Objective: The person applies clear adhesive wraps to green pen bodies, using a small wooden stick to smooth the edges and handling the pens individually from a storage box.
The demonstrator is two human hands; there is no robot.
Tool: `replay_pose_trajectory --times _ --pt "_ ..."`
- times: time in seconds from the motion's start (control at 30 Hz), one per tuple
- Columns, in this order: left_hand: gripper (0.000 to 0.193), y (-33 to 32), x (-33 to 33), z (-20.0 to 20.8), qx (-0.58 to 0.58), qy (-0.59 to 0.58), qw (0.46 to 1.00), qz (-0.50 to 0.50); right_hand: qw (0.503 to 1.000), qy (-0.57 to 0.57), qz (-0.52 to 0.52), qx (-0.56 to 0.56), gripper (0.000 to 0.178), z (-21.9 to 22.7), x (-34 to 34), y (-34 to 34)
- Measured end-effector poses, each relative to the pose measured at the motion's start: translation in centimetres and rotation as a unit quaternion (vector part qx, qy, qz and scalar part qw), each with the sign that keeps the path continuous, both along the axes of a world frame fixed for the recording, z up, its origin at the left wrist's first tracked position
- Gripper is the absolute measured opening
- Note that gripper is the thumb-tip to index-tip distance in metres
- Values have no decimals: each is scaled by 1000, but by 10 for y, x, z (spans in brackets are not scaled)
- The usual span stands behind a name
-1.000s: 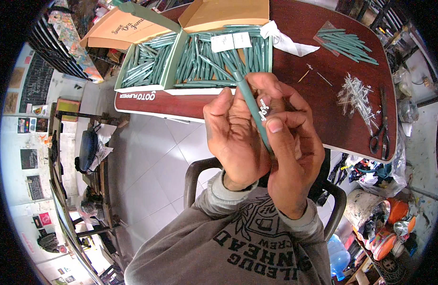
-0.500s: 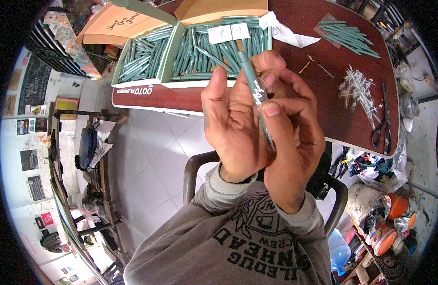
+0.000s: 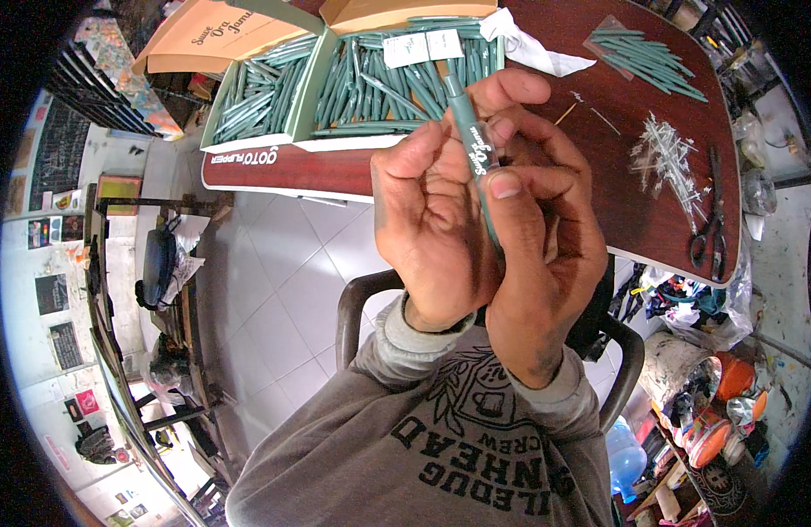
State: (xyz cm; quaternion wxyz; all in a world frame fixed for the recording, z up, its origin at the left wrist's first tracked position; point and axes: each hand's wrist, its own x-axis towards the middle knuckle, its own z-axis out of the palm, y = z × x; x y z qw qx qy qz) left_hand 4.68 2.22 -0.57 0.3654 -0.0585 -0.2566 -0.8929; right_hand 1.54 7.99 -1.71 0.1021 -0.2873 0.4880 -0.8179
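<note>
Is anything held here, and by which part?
A green pen-like stick, in the right hand, grip on its lower half; the left hand is cupped behind it.

Bright light, left wall (image 3: 32,378) near-white with glare (curved edges, black corners)

A black chair with curved arms (image 3: 349,316) shows above pale square floor tiles (image 3: 282,263). At right, a translucent blue plastic bottle (image 3: 625,461) sits below a paint-stained white bucket (image 3: 673,362).
</note>
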Motion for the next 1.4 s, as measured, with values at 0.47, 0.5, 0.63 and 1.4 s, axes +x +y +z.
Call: replay_pose_trajectory --times 0.47,0.5,0.63,1.4 --pt "63 -2 1 -5 -110 -2 991 71 999 -3 -16 38 11 5 1 3" --pt "61 1 -2 -4 -147 5 982 115 999 -5 -14 36 11 6 2 2" --pt "53 9 -9 -11 -230 -54 940 248 999 22 -14 23 9 6 0 2" --pt "30 4 -4 -8 -303 -139 897 291 1000 8 14 21 9 1 5 0"
